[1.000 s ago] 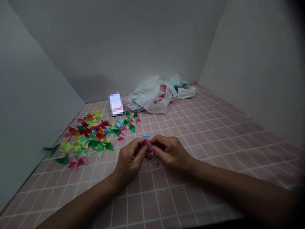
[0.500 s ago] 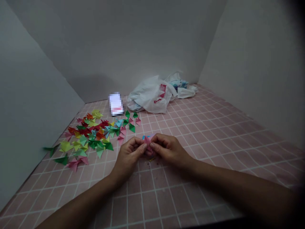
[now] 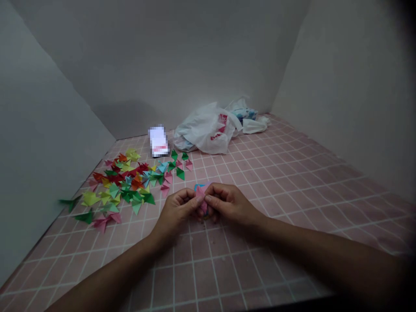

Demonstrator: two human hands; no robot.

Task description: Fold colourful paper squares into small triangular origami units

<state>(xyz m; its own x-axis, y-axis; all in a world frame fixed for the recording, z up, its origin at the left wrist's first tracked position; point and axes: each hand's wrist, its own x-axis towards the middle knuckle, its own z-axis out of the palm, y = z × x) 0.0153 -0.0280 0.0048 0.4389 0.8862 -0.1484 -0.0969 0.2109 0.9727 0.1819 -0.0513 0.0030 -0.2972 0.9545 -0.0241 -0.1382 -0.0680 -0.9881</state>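
A small folded piece of pink paper (image 3: 201, 199) is pinched between my two hands, its pointed top sticking up. My left hand (image 3: 182, 203) grips it from the left with thumb and fingers. From the right, my right hand (image 3: 227, 201) has thumb and fingertips closed on the other side. Behind the fingers, partly hidden, blue paper (image 3: 199, 186) shows on the tabletop. To the left of my hands lies a spread of folded paper cranes (image 3: 136, 195) in green, yellow, red, orange, blue and pink.
A phone with a lit, blurred screen (image 3: 159, 142) leans behind the paper cranes. White plastic bags (image 3: 208, 130) with red print lie near the back wall. The table has a pink checked cover (image 3: 286, 177); pale walls rise on three sides.
The fingers have shifted slightly around the pink paper, and more of the right hand's lower fingertips show beneath it. The cranes, phone and bags have stayed put.
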